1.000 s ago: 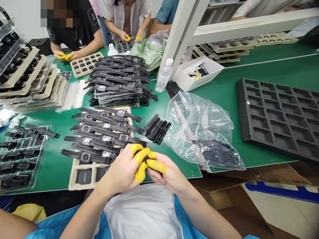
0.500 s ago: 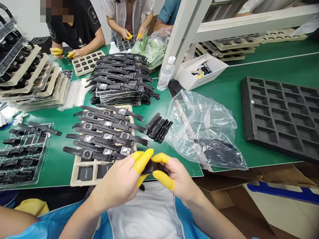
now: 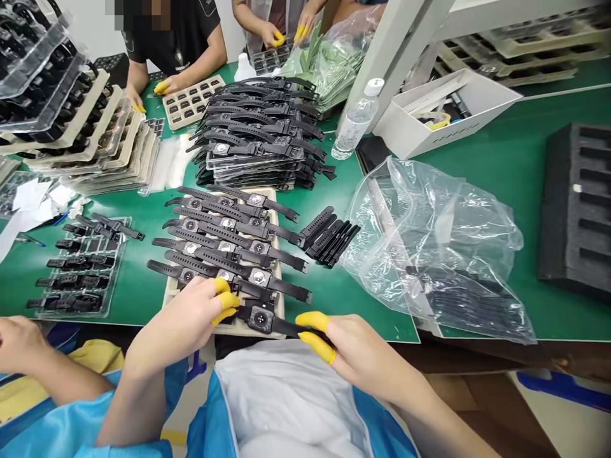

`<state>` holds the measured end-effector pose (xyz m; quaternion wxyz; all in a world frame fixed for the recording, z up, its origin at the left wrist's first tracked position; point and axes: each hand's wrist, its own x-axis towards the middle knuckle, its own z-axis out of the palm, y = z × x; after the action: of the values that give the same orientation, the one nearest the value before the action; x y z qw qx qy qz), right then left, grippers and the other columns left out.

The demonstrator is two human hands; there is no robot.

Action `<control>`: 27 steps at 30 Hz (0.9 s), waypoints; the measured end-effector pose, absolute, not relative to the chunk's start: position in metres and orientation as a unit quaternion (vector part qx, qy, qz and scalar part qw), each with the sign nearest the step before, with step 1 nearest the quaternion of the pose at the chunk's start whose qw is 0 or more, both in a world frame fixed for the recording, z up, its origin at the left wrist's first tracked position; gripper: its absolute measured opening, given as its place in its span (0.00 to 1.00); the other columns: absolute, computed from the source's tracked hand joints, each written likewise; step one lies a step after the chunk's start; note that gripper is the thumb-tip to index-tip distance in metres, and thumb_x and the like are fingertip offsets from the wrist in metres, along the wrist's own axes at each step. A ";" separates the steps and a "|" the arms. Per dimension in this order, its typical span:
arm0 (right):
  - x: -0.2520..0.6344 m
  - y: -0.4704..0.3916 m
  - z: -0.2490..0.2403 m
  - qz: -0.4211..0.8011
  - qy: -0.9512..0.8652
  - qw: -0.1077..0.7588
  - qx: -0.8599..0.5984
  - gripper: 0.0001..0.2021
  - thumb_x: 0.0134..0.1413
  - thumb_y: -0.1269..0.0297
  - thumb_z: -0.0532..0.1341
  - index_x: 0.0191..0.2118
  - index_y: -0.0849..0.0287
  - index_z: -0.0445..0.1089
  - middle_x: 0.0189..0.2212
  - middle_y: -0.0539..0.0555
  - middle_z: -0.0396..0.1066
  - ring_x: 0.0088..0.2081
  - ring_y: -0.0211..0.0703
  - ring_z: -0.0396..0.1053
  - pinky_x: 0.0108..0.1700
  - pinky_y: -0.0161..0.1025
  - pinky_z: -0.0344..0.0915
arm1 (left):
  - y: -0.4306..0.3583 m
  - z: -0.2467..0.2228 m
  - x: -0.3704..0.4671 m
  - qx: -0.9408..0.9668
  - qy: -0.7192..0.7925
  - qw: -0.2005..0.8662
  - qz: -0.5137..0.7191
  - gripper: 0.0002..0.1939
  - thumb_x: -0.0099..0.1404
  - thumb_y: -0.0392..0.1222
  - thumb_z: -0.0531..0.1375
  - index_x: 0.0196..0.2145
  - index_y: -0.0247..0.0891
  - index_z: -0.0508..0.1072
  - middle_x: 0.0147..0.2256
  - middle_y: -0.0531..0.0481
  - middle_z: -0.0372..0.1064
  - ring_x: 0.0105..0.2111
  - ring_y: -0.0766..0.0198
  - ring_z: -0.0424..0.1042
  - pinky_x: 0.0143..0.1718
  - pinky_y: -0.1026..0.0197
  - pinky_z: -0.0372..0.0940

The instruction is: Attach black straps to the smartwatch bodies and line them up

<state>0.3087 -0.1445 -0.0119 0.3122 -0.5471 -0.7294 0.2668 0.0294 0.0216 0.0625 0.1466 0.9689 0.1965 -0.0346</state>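
Observation:
A black smartwatch [image 3: 261, 319] with its sensor side up is stretched between my hands over the front edge of a beige tray [image 3: 169, 294]. Yellow finger covers are on both hands. My right hand [image 3: 346, 346] pinches the end of its strap. At the watch's other side, my left hand [image 3: 191, 318] has its fingertips curled together by the strap; what lies between them is hidden. Behind the hands, rows of black watches [image 3: 260, 248] lie across the tray. Several loose black straps [image 3: 329, 236] rest on the green table to its right.
A tall stack of watches [image 3: 262, 127] stands behind the tray. A bottle [image 3: 358, 121], a white box [image 3: 449, 121], a clear plastic bag [image 3: 443, 235] and a black foam tray [image 3: 582, 210] are rightward. Stacked trays [image 3: 109, 152] stand left. Other people's hands [image 3: 172, 84] work across the table.
My hands have moved apart, and the watch now shows stretched between them at the tray's front edge. The camera view has shifted, so the table's objects appear further right.

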 end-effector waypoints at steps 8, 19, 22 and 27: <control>0.340 -0.121 -0.015 0.271 -0.696 0.280 -0.603 0.13 0.75 0.57 0.57 0.47 0.59 0.74 0.26 0.49 0.76 0.25 0.41 0.72 0.30 0.38 0.64 | 0.015 0.043 0.029 0.958 0.254 0.018 0.132 0.08 0.74 0.35 0.59 0.50 0.35 0.70 0.50 0.38 0.70 0.52 0.48 0.68 0.54 0.47 0.66; 0.378 -0.011 -0.052 0.128 -0.729 0.132 -0.660 0.17 0.67 0.75 0.54 0.57 0.63 0.72 0.58 0.67 0.72 0.60 0.61 0.65 0.56 0.54 0.65 | -0.034 0.041 0.018 0.946 0.304 -0.111 -0.020 0.10 0.65 0.32 0.56 0.32 0.36 0.77 0.39 0.37 0.76 0.43 0.43 0.72 0.40 0.48 0.62; 0.379 -0.007 -0.053 0.151 -0.736 0.068 -0.657 0.17 0.65 0.77 0.56 0.55 0.60 0.74 0.55 0.65 0.72 0.58 0.59 0.66 0.54 0.51 0.64 | -0.028 0.039 0.020 0.945 0.308 -0.107 -0.033 0.10 0.68 0.34 0.56 0.36 0.36 0.79 0.41 0.39 0.77 0.44 0.45 0.72 0.40 0.49 0.62; 0.381 -0.013 -0.060 0.123 -0.723 0.057 -0.677 0.13 0.64 0.77 0.58 0.48 0.59 0.75 0.49 0.64 0.71 0.52 0.58 0.68 0.51 0.50 0.65 | -0.021 0.041 0.022 0.950 0.298 -0.082 -0.038 0.06 0.64 0.36 0.58 0.30 0.39 0.74 0.34 0.42 0.72 0.42 0.45 0.70 0.42 0.49 0.63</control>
<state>0.3810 -0.0128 -0.0604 0.0572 -0.6769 -0.7234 0.1235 0.0217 -0.0205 0.0409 -0.0822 0.9501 0.2985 -0.0383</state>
